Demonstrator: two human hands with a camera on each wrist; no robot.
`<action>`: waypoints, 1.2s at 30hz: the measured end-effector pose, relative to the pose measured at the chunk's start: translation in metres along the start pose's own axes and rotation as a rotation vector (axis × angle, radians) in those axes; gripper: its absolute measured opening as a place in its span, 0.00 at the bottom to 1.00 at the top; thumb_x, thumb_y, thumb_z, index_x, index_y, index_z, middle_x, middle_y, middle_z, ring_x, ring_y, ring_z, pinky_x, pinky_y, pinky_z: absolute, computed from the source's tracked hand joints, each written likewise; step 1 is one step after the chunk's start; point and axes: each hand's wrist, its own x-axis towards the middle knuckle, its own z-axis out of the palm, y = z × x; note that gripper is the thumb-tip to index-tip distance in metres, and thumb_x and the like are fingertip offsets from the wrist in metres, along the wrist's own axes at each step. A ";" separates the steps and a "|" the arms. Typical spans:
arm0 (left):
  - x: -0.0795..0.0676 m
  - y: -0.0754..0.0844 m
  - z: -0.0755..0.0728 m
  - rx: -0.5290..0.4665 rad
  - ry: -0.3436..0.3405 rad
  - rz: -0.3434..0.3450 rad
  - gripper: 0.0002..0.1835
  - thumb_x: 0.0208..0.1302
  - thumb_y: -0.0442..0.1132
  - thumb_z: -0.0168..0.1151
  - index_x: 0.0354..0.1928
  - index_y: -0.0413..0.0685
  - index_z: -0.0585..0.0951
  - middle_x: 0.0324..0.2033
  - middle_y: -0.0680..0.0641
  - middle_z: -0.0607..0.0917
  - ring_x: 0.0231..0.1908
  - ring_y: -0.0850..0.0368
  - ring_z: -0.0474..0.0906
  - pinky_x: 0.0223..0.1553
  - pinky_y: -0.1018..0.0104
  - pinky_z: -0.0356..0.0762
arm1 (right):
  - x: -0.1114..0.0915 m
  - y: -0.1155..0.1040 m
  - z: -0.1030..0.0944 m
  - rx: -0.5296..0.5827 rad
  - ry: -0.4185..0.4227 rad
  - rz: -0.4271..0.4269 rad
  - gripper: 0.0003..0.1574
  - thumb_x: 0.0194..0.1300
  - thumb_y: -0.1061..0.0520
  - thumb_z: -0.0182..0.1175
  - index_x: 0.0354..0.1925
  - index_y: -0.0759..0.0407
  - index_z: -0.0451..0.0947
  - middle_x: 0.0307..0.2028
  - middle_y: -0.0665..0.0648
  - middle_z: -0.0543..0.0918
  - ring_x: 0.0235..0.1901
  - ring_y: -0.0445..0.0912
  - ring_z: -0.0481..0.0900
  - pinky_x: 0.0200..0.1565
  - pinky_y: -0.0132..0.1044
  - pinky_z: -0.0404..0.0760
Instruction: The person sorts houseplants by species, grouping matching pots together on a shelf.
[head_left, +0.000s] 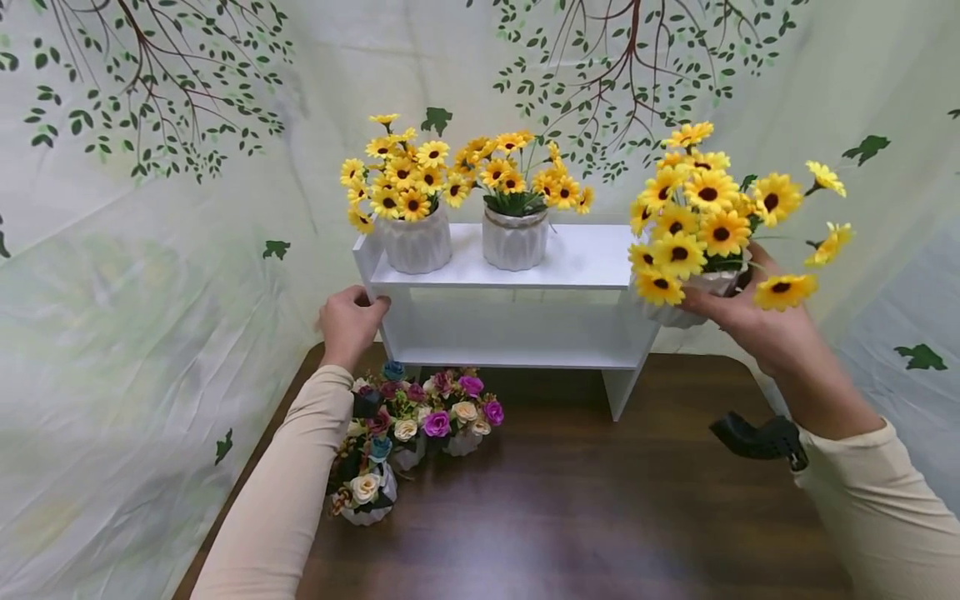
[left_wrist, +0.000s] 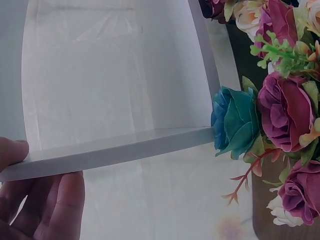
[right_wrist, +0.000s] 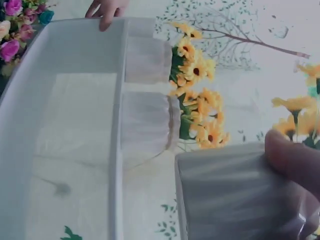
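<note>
My right hand [head_left: 772, 333] grips a white pot [right_wrist: 235, 190] of yellow sunflowers [head_left: 708, 196] at the right end of the white shelf [head_left: 525, 367]. In the right wrist view the thumb lies across the pot's side near its rim. Two more white pots with sunflowers, a left one [head_left: 416, 242] and a middle one [head_left: 515, 242], stand upright on the top board. My left hand [head_left: 348, 325] pinches the shelf's left side panel. The left wrist view shows its thumb on one face of the panel [left_wrist: 110, 152] and its fingers on the other.
Below the shelf's left end, several white pots with mixed roses [head_left: 435, 408] stand on the dark wooden table [head_left: 570, 500]. A blue-green rose [left_wrist: 235, 122] overlaps the panel's edge in the left wrist view. Behind hangs a pale cloth [head_left: 420, 67] printed with branches and leaves.
</note>
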 end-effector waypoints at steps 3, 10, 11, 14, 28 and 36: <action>0.001 0.000 -0.001 0.002 -0.005 0.005 0.17 0.64 0.46 0.60 0.46 0.39 0.85 0.42 0.37 0.88 0.41 0.43 0.83 0.34 0.63 0.74 | 0.017 -0.013 0.001 -0.163 0.097 0.051 0.44 0.63 0.60 0.67 0.72 0.44 0.60 0.66 0.45 0.72 0.59 0.36 0.70 0.50 0.19 0.72; 0.002 0.001 -0.004 -0.017 -0.004 0.004 0.18 0.64 0.45 0.60 0.47 0.39 0.85 0.43 0.37 0.88 0.42 0.42 0.84 0.38 0.57 0.79 | 0.054 -0.027 0.006 -0.099 0.134 -0.030 0.46 0.56 0.66 0.71 0.68 0.42 0.66 0.63 0.43 0.74 0.63 0.42 0.66 0.69 0.40 0.62; 0.002 0.001 -0.004 -0.019 -0.001 0.004 0.18 0.65 0.46 0.60 0.47 0.39 0.85 0.43 0.37 0.88 0.43 0.42 0.84 0.38 0.56 0.80 | 0.059 -0.028 0.008 -0.107 0.140 -0.033 0.46 0.56 0.66 0.71 0.68 0.42 0.66 0.62 0.43 0.74 0.63 0.43 0.66 0.71 0.44 0.60; 0.002 0.001 -0.005 -0.020 0.008 0.009 0.18 0.64 0.45 0.60 0.46 0.39 0.85 0.42 0.37 0.88 0.42 0.42 0.84 0.37 0.57 0.79 | 0.073 -0.029 0.013 -0.149 0.153 0.020 0.47 0.56 0.63 0.72 0.69 0.41 0.64 0.65 0.47 0.72 0.63 0.45 0.65 0.72 0.51 0.60; -0.002 0.001 -0.002 -0.019 -0.009 0.008 0.17 0.64 0.45 0.61 0.46 0.38 0.85 0.42 0.36 0.88 0.41 0.42 0.84 0.33 0.62 0.76 | 0.112 -0.016 0.032 -0.280 0.270 0.507 0.65 0.56 0.45 0.73 0.77 0.56 0.45 0.73 0.64 0.62 0.69 0.57 0.65 0.71 0.48 0.67; -0.002 0.000 -0.002 -0.011 0.027 0.042 0.14 0.61 0.43 0.61 0.40 0.38 0.86 0.37 0.36 0.89 0.37 0.44 0.82 0.31 0.66 0.69 | 0.123 -0.005 0.035 -0.266 0.256 0.549 0.61 0.55 0.46 0.74 0.75 0.61 0.51 0.71 0.64 0.65 0.68 0.56 0.66 0.71 0.46 0.66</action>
